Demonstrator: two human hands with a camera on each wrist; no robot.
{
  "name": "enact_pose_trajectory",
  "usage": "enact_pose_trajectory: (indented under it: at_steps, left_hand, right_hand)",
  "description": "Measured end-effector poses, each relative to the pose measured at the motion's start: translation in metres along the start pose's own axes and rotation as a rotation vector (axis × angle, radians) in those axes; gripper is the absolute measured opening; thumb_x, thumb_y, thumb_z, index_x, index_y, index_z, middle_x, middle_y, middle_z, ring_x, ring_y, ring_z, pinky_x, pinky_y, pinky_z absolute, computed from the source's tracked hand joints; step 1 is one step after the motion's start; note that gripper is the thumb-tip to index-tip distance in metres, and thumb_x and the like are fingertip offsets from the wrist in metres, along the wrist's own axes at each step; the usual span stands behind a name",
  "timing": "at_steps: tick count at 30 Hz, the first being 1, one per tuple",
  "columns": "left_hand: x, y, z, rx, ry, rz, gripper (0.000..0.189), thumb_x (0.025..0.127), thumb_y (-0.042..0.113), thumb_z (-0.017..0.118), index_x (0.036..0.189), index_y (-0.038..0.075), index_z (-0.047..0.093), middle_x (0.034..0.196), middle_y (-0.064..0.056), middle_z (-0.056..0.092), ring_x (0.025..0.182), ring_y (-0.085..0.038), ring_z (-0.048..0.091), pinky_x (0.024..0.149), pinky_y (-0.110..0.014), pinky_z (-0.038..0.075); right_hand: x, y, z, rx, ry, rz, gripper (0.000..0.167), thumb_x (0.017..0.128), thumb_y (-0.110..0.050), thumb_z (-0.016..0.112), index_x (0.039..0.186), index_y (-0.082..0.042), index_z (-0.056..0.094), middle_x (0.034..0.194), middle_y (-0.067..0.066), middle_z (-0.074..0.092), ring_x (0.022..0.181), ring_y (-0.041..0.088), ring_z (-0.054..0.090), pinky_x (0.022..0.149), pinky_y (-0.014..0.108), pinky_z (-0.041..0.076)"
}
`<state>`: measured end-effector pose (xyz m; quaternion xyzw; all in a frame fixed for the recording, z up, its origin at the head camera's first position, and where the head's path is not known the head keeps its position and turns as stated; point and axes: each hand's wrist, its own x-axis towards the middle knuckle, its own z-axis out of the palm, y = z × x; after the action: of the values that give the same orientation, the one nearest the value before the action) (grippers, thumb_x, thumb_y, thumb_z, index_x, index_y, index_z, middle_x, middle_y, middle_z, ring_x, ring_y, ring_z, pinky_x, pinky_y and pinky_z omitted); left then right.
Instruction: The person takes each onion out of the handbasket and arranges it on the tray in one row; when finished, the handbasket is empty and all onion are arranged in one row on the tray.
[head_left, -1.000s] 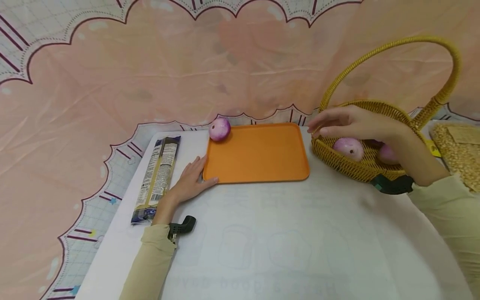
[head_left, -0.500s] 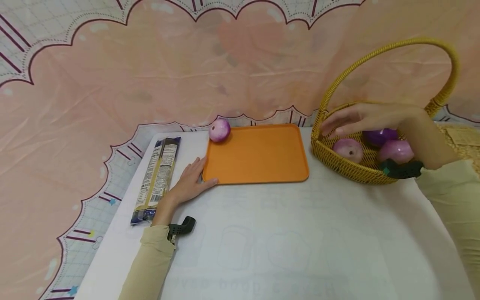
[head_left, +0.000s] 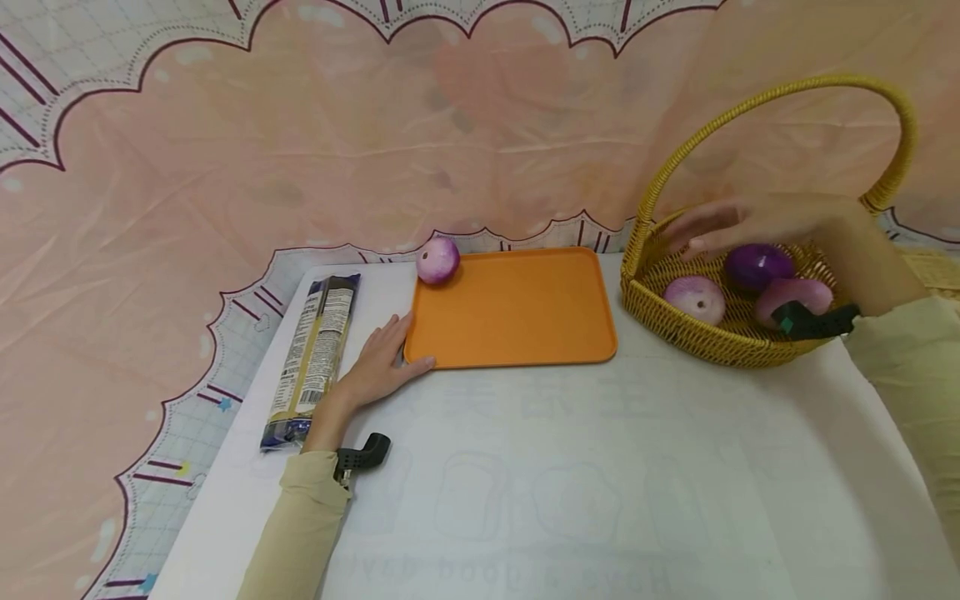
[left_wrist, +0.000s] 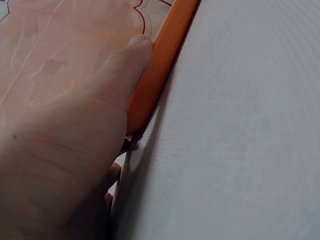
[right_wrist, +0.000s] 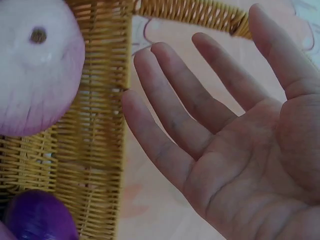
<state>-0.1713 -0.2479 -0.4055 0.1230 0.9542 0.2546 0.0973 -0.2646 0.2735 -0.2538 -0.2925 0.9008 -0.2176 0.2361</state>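
Note:
My left hand (head_left: 377, 367) rests at the near left corner of the orange tray (head_left: 513, 308), thumb along its front edge. The left wrist view shows the thumb (left_wrist: 135, 55) against the tray's side. A purple onion (head_left: 438, 260) sits on the tray's far left corner. Over the wicker basket (head_left: 720, 350) hovers my right hand (head_left: 757, 225), its palm bare and fingers spread in the right wrist view. Below it in the basket lie a pale onion (head_left: 694, 300), a dark purple round vegetable (head_left: 759, 267) and a pinkish-purple onion (head_left: 795, 296), partly covered by the wrist camera.
A long printed packet (head_left: 315, 358) lies left of the tray, beside the left forearm. The basket's tall handle (head_left: 780, 87) arches above the right hand. Behind the right sleeve, a bag of yellowish grains (head_left: 933, 271) is mostly hidden. A patterned cloth (head_left: 450, 125) hangs behind the table.
My right hand has shifted right and slightly upward over the basket, uncovering more of the vegetables inside. The left hand and the tray have stayed put.

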Motion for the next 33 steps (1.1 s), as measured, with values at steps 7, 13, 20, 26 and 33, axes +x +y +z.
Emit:
enact_pose_trajectory:
  at_steps: [7, 13, 20, 26, 33]
  left_hand:
    - [0.001, 0.000, 0.001, -0.002, 0.001, 0.006, 0.091, 0.092, 0.050, 0.058, 0.157, 0.010, 0.009, 0.164, -0.013, 0.013, 0.153, -0.032, 0.004, 0.125, -0.050, 0.000]
    - [0.001, 0.000, 0.001, 0.000, 0.004, 0.012, 0.091, 0.092, 0.049, 0.059, 0.157, 0.010, 0.009, 0.164, -0.013, 0.013, 0.153, -0.032, 0.004, 0.125, -0.050, 0.000]
    - [0.001, 0.000, 0.001, 0.000, 0.002, 0.008, 0.091, 0.092, 0.051, 0.058, 0.157, 0.010, 0.009, 0.164, -0.013, 0.012, 0.153, -0.033, 0.004, 0.125, -0.050, -0.001]
    - [0.001, 0.000, 0.001, 0.006, -0.001, 0.002, 0.091, 0.092, 0.051, 0.058, 0.157, 0.011, 0.008, 0.164, -0.012, 0.011, 0.153, -0.032, 0.003, 0.125, -0.050, -0.001]
    - [0.000, 0.002, 0.000, 0.001, -0.006, -0.013, 0.091, 0.093, 0.052, 0.057, 0.157, 0.011, 0.008, 0.165, -0.012, 0.011, 0.153, -0.032, 0.003, 0.125, -0.049, -0.001]
  right_hand:
    - [0.003, 0.009, 0.002, 0.023, -0.029, -0.017, 0.040, 0.100, -0.025, 0.053, 0.140, -0.025, 0.052, 0.145, 0.005, 0.052, 0.119, -0.017, 0.042, 0.094, -0.002, 0.032]
    - [0.008, 0.018, 0.004, 0.003, -0.049, 0.005, 0.042, 0.100, -0.030, 0.052, 0.142, -0.026, 0.050, 0.145, -0.002, 0.052, 0.117, -0.020, 0.042, 0.093, -0.002, 0.032]
    - [0.016, 0.022, 0.002, 0.004, 0.058, 0.031, 0.043, 0.099, -0.034, 0.053, 0.141, -0.023, 0.052, 0.142, 0.003, 0.056, 0.113, -0.021, 0.044, 0.090, -0.002, 0.033]
    - [0.016, 0.033, -0.003, -0.018, 0.104, 0.099, 0.052, 0.097, -0.038, 0.056, 0.143, -0.016, 0.048, 0.143, 0.011, 0.054, 0.126, 0.000, 0.046, 0.088, -0.001, 0.032]
    - [0.007, 0.054, -0.008, 0.016, 0.173, 0.213, 0.056, 0.098, -0.040, 0.054, 0.139, -0.001, 0.050, 0.143, 0.021, 0.049, 0.119, 0.008, 0.048, 0.095, 0.019, 0.038]
